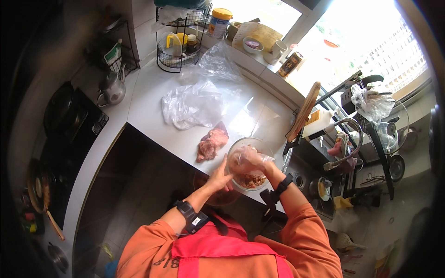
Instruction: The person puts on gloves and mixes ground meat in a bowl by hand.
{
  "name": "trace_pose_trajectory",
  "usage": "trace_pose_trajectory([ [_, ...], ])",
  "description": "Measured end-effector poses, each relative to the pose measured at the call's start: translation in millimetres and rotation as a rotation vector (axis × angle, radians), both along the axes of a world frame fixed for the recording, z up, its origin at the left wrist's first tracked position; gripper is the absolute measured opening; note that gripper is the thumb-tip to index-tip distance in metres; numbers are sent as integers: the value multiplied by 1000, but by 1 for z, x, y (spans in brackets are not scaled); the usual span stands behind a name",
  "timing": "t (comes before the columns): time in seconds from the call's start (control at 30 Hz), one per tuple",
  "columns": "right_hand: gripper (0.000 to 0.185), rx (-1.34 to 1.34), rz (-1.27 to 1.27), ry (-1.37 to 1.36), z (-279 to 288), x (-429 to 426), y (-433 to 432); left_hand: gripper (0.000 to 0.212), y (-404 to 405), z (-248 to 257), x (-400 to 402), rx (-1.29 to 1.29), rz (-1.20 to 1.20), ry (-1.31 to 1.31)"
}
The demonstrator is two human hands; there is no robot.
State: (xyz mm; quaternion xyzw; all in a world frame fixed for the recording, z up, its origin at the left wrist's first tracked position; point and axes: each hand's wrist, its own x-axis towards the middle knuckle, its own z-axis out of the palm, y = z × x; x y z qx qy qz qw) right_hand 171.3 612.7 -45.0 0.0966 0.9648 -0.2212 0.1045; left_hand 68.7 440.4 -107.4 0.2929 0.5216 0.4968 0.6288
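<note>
A clear glass bowl point(269, 147) sits at the counter's front edge with chopped, sauce-coated meat point(252, 181) inside. My left hand point(219, 177) grips the bowl's left side, thumb along the rim and fingers lower down. Inside the bowl is my right hand point(248, 160), covered by a thin clear plastic glove or bag and blurred by motion. Its fingers are hard to make out, so whether they close on meat cannot be told. Left of the bowl, a piece of raw pink meat point(212, 143) lies directly on the white counter point(149, 104).
Crumpled clear plastic bags point(194, 104) lie behind the raw meat. A wire rack point(179, 62) stands at the back corner, a metal teapot point(113, 88) to the left. On the right, a wooden cutting board point(304, 111) stands upright beside the sink faucet point(358, 139).
</note>
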Motion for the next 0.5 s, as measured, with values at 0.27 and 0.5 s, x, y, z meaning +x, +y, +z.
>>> trace_pose_trajectory([
  [0.27,7,234,331,298,51,63,-35,91,1,-3,12,-82,119,-40],
  [0.5,9,417,67,27,-16,62,-35,88,2,0,15,-79,104,-38],
])
